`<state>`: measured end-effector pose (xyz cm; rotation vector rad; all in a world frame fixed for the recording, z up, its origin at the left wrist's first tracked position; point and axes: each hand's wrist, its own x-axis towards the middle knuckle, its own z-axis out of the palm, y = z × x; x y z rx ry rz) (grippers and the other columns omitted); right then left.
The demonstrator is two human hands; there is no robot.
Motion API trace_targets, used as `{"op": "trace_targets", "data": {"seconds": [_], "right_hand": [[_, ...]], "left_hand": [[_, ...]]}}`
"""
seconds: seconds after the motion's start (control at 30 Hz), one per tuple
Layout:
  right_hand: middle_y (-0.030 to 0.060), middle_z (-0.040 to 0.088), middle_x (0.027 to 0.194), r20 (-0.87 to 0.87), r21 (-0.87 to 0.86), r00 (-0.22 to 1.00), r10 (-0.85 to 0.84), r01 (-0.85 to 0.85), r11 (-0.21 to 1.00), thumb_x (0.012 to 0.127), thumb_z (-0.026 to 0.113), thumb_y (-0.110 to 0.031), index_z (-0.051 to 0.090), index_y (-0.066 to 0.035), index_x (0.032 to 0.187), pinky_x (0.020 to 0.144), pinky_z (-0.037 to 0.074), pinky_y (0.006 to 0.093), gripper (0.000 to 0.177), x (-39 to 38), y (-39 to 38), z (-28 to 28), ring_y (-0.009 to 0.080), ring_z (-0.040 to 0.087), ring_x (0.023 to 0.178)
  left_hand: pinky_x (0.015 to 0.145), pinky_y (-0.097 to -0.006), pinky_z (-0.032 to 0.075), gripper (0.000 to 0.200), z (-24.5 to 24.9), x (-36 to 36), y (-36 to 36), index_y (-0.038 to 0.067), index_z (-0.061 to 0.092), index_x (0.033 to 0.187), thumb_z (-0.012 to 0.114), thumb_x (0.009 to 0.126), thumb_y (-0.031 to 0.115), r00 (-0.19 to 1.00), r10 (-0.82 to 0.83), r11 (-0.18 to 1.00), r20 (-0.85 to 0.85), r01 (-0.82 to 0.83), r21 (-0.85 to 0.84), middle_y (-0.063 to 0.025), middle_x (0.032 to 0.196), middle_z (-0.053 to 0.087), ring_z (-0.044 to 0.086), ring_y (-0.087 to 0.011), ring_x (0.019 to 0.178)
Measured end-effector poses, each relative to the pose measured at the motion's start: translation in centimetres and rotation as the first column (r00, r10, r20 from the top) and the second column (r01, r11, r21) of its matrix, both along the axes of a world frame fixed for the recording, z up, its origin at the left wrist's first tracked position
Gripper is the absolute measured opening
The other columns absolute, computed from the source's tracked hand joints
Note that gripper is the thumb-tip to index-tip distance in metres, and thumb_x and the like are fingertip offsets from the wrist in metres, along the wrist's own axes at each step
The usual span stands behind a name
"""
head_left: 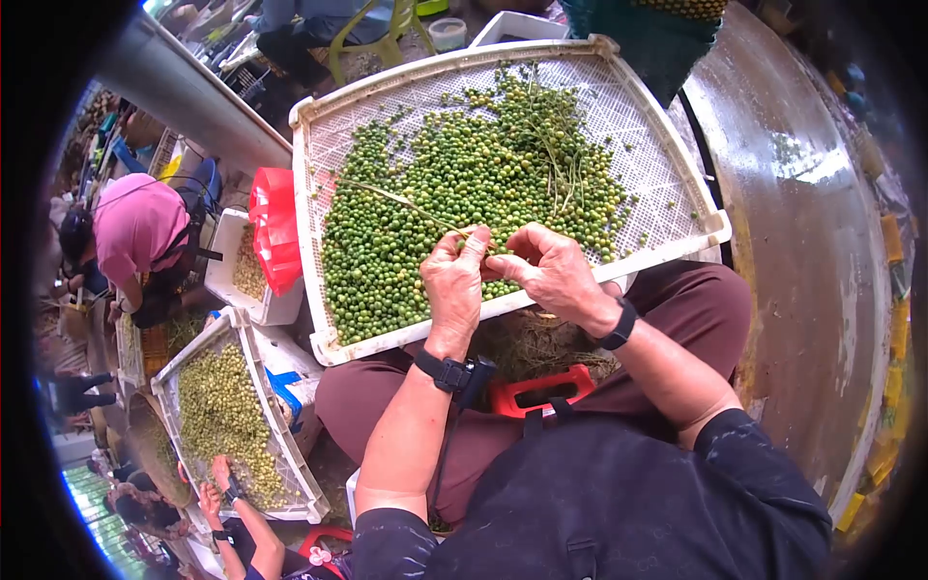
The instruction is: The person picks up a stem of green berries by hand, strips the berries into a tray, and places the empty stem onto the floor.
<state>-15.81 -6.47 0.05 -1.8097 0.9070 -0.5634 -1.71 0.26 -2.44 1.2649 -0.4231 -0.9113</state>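
A white mesh tray (662, 145) in front of me holds a spread of small round green fruits (416, 261). My left hand (456, 280) pinches a thin stem (391, 197) between thumb and forefinger, and the stem's long end reaches out to the upper left over the fruits. Close beside it, my right hand (556, 274) has its fingers curled, with the thumb tip almost against the left fingers. What lies in the right fingers, if anything, is too small to make out. Thin green stalks (561, 169) lie among the fruits at the tray's right side.
A red plastic bag (275, 232) hangs by the tray's left edge. At lower left, another person's hands (220, 488) work over a second tray (304, 483) of paler fruits. A person in pink (140, 227) bends beside a white crate (227, 256). A wet ledge (802, 261) runs along the right.
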Motion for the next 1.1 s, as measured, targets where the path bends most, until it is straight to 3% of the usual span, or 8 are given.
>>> {"op": "trace_targets", "data": {"seconds": [0.07,0.2,0.33,0.47,0.63,0.73,0.9,1.1], "right_hand": [[0.0129,0.070,0.086,0.071,0.036,0.996,-0.057,0.054,0.998,0.091,0.077,-0.023,0.067,0.003,0.098,0.069,0.054,0.0346,0.029,0.3,0.4,-2.0,0.0166,0.066,0.078],[0.0057,0.069,0.085,0.224,0.462,0.968,-0.109,-0.008,0.887,0.093,0.075,-0.019,0.068,0.000,0.098,0.060,0.052,0.0274,0.022,-0.2,0.7,-2.8,0.0091,0.062,0.069],[0.0004,0.067,0.083,0.269,0.610,0.951,-0.155,-0.044,0.791,0.093,0.075,-0.019,0.068,-0.005,0.099,0.055,0.049,0.0238,0.017,-0.9,1.0,-2.8,0.0069,0.059,0.062],[0.0013,0.066,0.086,0.453,0.791,0.831,-0.322,-0.208,0.575,0.098,0.070,-0.016,0.062,-0.007,0.103,0.059,0.053,0.0241,0.013,-1.1,0.7,-2.9,0.0109,0.064,0.069],[0.0038,0.066,0.088,0.529,0.828,0.773,-0.349,-0.381,0.411,0.096,0.070,-0.013,0.061,-0.008,0.108,0.063,0.054,0.0283,0.016,-2.4,-0.2,-2.6,0.0142,0.065,0.075],[0.0041,0.066,0.089,0.484,0.821,0.834,-0.263,-0.329,0.467,0.095,0.069,-0.009,0.061,-0.007,0.108,0.064,0.055,0.0296,0.015,-2.8,0.8,-1.1,0.0149,0.066,0.077],[0.0025,0.064,0.088,0.448,0.849,0.868,-0.215,-0.338,0.406,0.096,0.068,-0.011,0.062,-0.006,0.108,0.061,0.053,0.0263,0.015,-3.1,3.3,-1.1,0.0131,0.064,0.075],[-0.0001,0.062,0.089,0.361,0.914,0.866,-0.347,-0.253,0.318,0.097,0.068,-0.022,0.062,-0.009,0.110,0.057,0.047,0.0222,0.020,-0.9,3.3,-2.3,0.0098,0.059,0.072]], "left_hand": [[0.057,-0.0276,0.059,0.016,0.1,-0.5,0.5,0.001,0.070,0.099,0.071,0.097,0.017,0.998,-0.038,0.999,-0.057,0.036,-0.030,-0.0061,0.080,0.071,0.068,-0.0123,0.061],[0.057,-0.0277,0.059,0.015,0.2,-0.8,1.5,0.001,0.070,0.099,0.070,0.097,0.015,0.988,-0.067,0.998,-0.141,0.064,-0.027,-0.0076,0.080,0.071,0.069,-0.0141,0.060],[0.059,-0.0293,0.060,0.016,0.4,-0.6,1.7,0.003,0.069,0.101,0.072,0.096,0.018,0.979,-0.057,0.998,-0.197,0.056,-0.009,-0.0060,0.083,0.071,0.071,-0.0164,0.065],[0.054,-0.0286,0.059,0.017,0.0,-0.4,1.2,0.004,0.067,0.098,0.071,0.097,0.020,0.968,0.012,1.000,-0.249,-0.012,0.004,-0.0045,0.081,0.069,0.069,-0.0154,0.061],[0.055,-0.0300,0.060,0.019,-0.1,0.0,0.8,0.005,0.066,0.094,0.072,0.097,0.023,0.971,0.000,1.000,-0.239,-0.005,-0.020,-0.0041,0.081,0.068,0.070,-0.0168,0.064],[0.057,-0.0308,0.060,0.019,-0.1,-0.2,1.0,0.006,0.066,0.094,0.072,0.097,0.024,0.959,0.009,1.000,-0.284,-0.011,-0.005,-0.0052,0.082,0.069,0.071,-0.0182,0.066],[0.060,-0.0313,0.061,0.019,-1.1,0.0,1.1,0.007,0.064,0.097,0.072,0.097,0.024,0.925,0.019,1.000,-0.381,-0.019,0.002,-0.0069,0.085,0.071,0.072,-0.0192,0.072],[0.064,-0.0302,0.061,0.017,-0.7,0.1,1.0,0.007,0.064,0.097,0.071,0.097,0.022,0.911,0.016,1.000,-0.411,-0.019,-0.003,-0.0065,0.085,0.071,0.073,-0.0183,0.075]]}}
